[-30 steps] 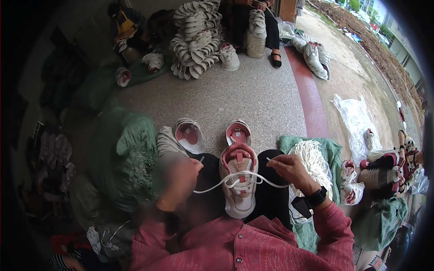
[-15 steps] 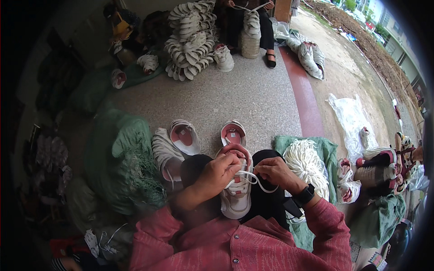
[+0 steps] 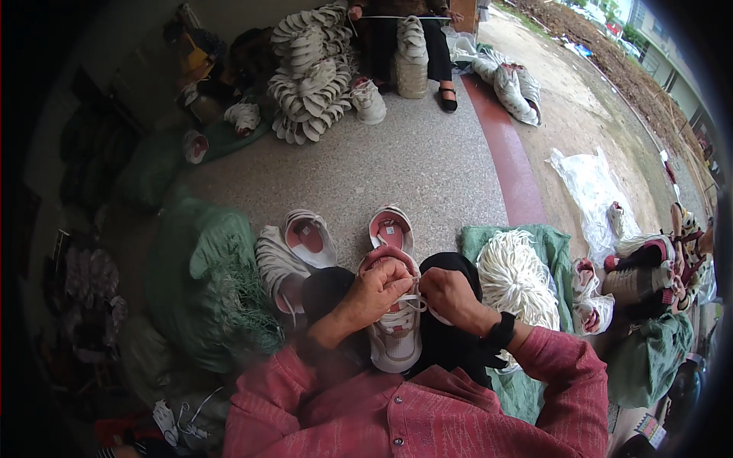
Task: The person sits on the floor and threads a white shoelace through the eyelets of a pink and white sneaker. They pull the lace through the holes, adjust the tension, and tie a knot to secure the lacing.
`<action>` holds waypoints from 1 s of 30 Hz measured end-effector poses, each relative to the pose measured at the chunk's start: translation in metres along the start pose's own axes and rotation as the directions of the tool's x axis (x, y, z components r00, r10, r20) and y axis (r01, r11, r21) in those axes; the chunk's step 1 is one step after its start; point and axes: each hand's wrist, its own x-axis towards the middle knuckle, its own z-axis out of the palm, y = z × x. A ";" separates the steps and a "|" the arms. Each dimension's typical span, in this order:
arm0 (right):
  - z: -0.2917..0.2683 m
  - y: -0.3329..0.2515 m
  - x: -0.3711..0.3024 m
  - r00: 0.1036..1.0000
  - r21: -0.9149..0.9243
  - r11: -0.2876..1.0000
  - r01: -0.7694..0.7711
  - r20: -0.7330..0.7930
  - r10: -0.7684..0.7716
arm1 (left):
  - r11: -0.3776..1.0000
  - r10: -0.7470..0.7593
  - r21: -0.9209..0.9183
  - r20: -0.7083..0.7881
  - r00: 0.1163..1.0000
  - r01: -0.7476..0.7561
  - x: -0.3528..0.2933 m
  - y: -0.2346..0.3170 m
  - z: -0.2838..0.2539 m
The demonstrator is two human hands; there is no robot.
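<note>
A white and pink sneaker [image 3: 395,349] rests between my knees, its toe toward me. Across its tongue my left hand [image 3: 372,296] is closed, thumb and fingers pinching the white shoelace [image 3: 412,304]. Just to the right, my right hand [image 3: 452,298] has its fingers curled tight on the same lace, close to the left fingertips. A small loop of lace hangs below the two hands over the upper. The fingers hide part of the eyelets. Directly beyond stands another sneaker [image 3: 391,229] with a pink insole.
At my left are a row of nested white shoes [image 3: 279,259] and a green sack [image 3: 202,267]. A bundle of white laces [image 3: 519,278] lies on green sacking at my right. Across the floor, a person [image 3: 405,46] sits by a tall stack of shoes [image 3: 309,84], stretching a lace between both hands.
My hands have drawn together over the tongue, and the large lace loop at the right has shrunk. The person opposite has pulled a lace out straight.
</note>
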 end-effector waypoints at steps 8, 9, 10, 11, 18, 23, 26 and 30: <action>0.002 -0.009 -0.009 0.898 0.508 0.741 -0.440 0.274 0.345 | 0.970 0.168 0.182 -0.021 0.986 -0.161 -0.002 -0.002 0.000; -0.005 -0.010 -0.004 0.873 0.488 0.727 -0.483 0.336 0.354 | 0.965 0.167 0.209 -0.019 0.986 -0.159 -0.003 0.000 -0.001; -0.014 -0.011 0.001 0.848 0.486 0.706 -0.515 0.412 0.334 | 0.972 0.154 0.185 -0.017 0.988 -0.148 -0.004 0.002 -0.001; -0.021 -0.011 0.004 0.813 0.464 0.689 -0.557 0.473 0.339 | 0.984 0.110 0.144 -0.009 0.994 -0.107 -0.004 0.004 -0.002; -0.031 -0.002 0.009 0.810 0.437 0.722 -0.537 0.505 0.298 | 0.992 -0.033 -0.120 0.035 0.999 0.037 -0.002 0.008 -0.005; -0.030 0.011 0.024 0.750 0.529 0.595 -0.606 0.630 0.203 | 0.994 -0.056 -0.093 0.062 0.997 0.061 0.000 0.008 -0.007; -0.037 0.012 0.032 0.651 0.466 0.518 -0.717 0.713 0.259 | 0.988 -0.061 -0.138 0.086 0.994 0.073 0.000 0.009 -0.010; -0.045 0.002 0.031 0.603 0.503 0.354 -0.788 0.748 0.279 | 0.954 0.020 -0.296 -0.091 0.996 -0.046 -0.009 0.011 -0.014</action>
